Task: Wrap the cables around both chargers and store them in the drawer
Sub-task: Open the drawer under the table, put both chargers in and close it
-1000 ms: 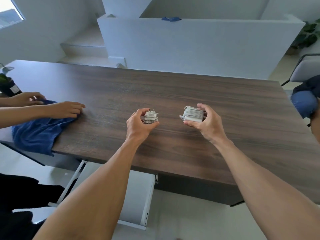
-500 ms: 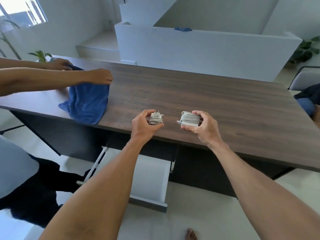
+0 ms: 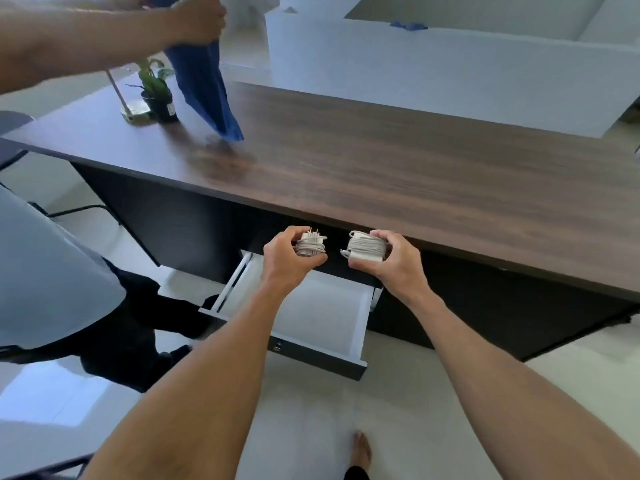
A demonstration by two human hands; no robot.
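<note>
At frame centre, a small cable-wrapped charger (image 3: 311,244) is gripped by the left hand (image 3: 287,261) and a larger wrapped charger (image 3: 365,249) by the right hand (image 3: 394,263), above the open drawer (image 3: 332,317). No legible writing is seen.

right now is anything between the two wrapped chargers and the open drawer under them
Nothing shows there in the head view: the small charger and the large charger are held in the air above the white drawer.

You see: potted plant (image 3: 157,95) on counter (image 3: 381,161) far left corner; second person's hand (image 3: 199,19) dangling blue cloth (image 3: 204,84) above counter; white wall (image 3: 450,74) behind.
</note>
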